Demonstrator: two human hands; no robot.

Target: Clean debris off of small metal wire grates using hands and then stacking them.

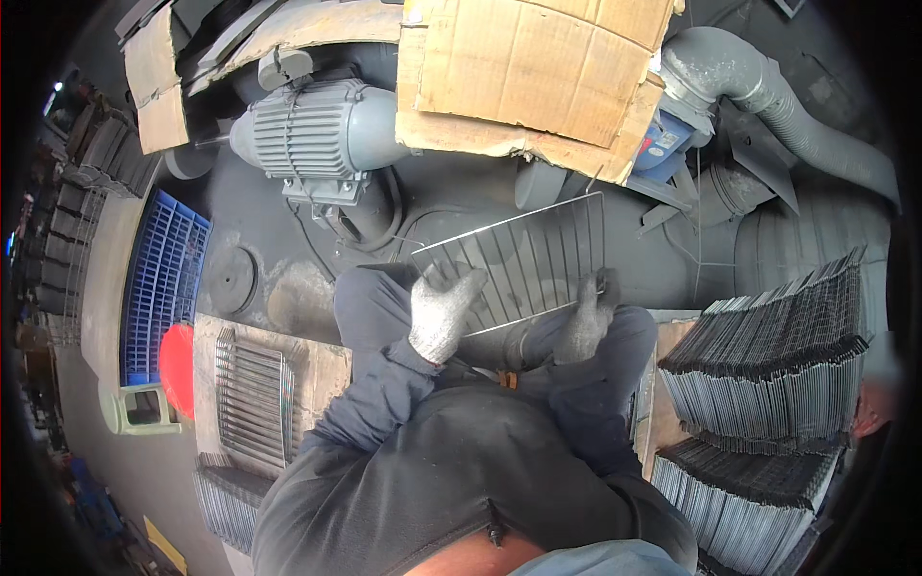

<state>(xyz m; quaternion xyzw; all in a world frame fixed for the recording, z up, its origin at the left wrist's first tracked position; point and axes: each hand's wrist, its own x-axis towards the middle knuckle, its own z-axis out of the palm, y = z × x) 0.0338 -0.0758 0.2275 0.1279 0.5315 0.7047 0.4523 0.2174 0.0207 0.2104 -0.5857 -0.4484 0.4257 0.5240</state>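
A flat wire rack (pixel 527 254) with parallel rods is held tilted above my lap, between both hands. My left hand (pixel 445 309), in a pale grey knitted glove, is closed around its left side. The right lower corner is gripped by my right hand (pixel 589 315), whose glove is darker and dirtier. Beside my left thigh, more wire racks (pixel 254 398) lie on a wooden board (pixel 331 370). To my right stand two tall, dense stacks of similar racks, the upper stack (pixel 764 374) leaning near the lower stack (pixel 740 490).
Ahead is a grey electric motor (pixel 305 130), with a cardboard sheet (pixel 533 72) over the machine beside it. A ribbed duct (pixel 807 125) curves down at far right. On the left are a blue plastic crate (pixel 163 288), a red round seat (pixel 177 370) and a pale green stool (pixel 144 411).
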